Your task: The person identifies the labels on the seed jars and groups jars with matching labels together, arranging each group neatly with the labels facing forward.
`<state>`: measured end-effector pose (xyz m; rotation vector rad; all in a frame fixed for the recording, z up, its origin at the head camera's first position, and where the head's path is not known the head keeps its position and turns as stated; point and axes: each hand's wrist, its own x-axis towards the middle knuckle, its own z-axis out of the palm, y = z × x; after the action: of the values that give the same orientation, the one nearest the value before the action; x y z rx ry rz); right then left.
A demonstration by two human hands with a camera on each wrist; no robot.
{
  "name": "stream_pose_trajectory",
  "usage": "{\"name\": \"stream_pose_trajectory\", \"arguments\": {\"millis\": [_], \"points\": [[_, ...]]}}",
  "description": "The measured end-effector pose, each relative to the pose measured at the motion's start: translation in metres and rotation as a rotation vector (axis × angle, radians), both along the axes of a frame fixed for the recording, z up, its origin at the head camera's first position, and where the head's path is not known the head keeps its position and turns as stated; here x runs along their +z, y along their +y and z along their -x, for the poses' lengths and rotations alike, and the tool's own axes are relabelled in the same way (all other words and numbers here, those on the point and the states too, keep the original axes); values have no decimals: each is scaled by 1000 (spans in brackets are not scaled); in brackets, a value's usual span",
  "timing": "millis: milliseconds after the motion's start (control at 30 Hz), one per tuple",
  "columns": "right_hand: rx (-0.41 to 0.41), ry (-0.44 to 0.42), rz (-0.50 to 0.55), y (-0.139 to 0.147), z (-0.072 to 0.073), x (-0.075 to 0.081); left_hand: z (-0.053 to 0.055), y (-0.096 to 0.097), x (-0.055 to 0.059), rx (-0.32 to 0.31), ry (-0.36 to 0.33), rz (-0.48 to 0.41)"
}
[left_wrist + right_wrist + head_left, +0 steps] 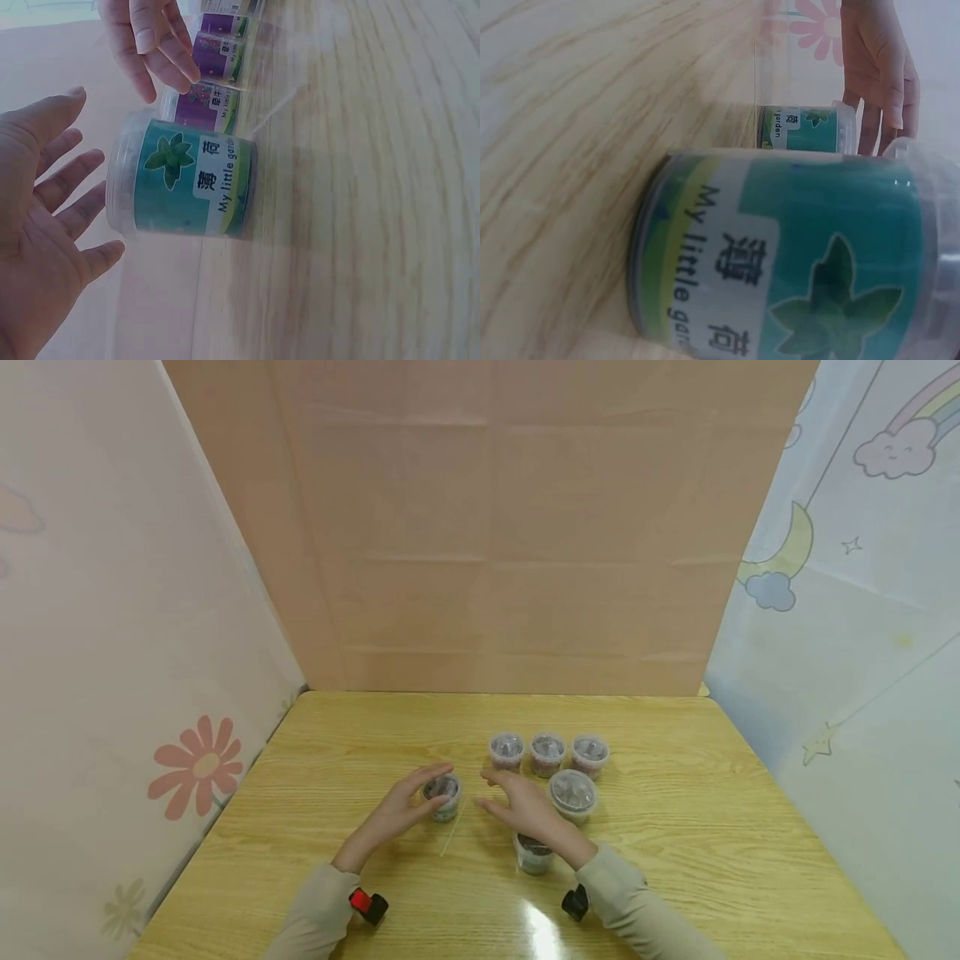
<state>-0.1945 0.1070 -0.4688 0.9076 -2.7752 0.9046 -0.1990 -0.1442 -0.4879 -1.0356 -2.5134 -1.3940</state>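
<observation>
My left hand [401, 808] is beside a small clear plastic tub [442, 802] with a green leaf label, its fingers spread near the lid. In the left wrist view that tub [195, 180] stands on the table by the left hand's fingertips. My right hand [527, 810] hovers to the right with its fingers extended and nothing in them. Partly hidden under its wrist is another green-labelled tub [534, 858], which looms large in the right wrist view [810, 255]. A larger round tub with a clear lid [573, 793] stands just right of the right hand.
A row of three tubs stands farther back: left [507, 750], middle [547, 753] and right [589, 755]. Purple labels show on tubs [202, 109] in the left wrist view. A thin pale strip [450, 838] lies on the wooden table [360, 735]. Brown paper [487, 527] rises behind.
</observation>
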Motion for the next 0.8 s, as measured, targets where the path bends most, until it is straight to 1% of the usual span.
{"name": "stream_pose_trajectory", "arguments": {"millis": [100,200,333,433,500,600,667,733,800], "points": [[0,-5,9,2,0,0,1,3,0,-16,34,19],[-9,8,7,5,-1,0,1,6,0,-25,48,30],[-9,38,26,8,-3,0,1,8,1,-26,31,25],[-18,64,22,9,-4,0,0,10,3,-22,46,27],[-26,64,27,10,-4,0,-5,14,10,-20,50,24],[-23,49,46,12,-6,2,-15,21,25,-26,24,12],[-16,38,59,13,-7,3,-20,25,33,-34,-6,-1],[-8,35,63,14,-8,5,-21,27,34,-47,-19,-10],[-6,37,63,15,-9,6,-21,28,33,-55,-9,-15]]}}
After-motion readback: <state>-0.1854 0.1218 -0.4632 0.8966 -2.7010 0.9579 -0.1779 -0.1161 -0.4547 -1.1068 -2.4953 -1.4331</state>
